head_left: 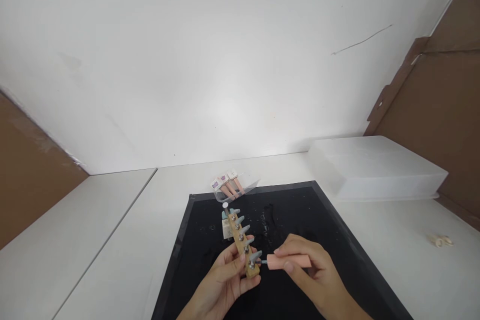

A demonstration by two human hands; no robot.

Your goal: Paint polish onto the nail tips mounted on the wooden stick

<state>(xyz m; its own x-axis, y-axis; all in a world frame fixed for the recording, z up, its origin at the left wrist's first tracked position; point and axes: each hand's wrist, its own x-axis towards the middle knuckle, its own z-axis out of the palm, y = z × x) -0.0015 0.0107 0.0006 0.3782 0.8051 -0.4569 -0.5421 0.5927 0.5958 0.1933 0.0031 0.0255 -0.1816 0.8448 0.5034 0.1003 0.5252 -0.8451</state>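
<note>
My left hand grips the near end of a narrow wooden strip. A row of several grey-blue false nail tips stands on round metal holders along it. In my right hand, thumb and fingers pinch the long pink cap of a nail polish brush. Its bristles point left and reach the nail tip nearest me; whether they touch is too small to tell. Behind the strip, partly hidden by it, is a small whitish square bottle. A white round-topped piece shows by the strip's far end.
A black mat lies beneath my hands. At its far edge, a clear tray holds several pink-capped polish bottles. A translucent white box stands at the back right. Small beige rings lie at the right. Brown boards flank both sides.
</note>
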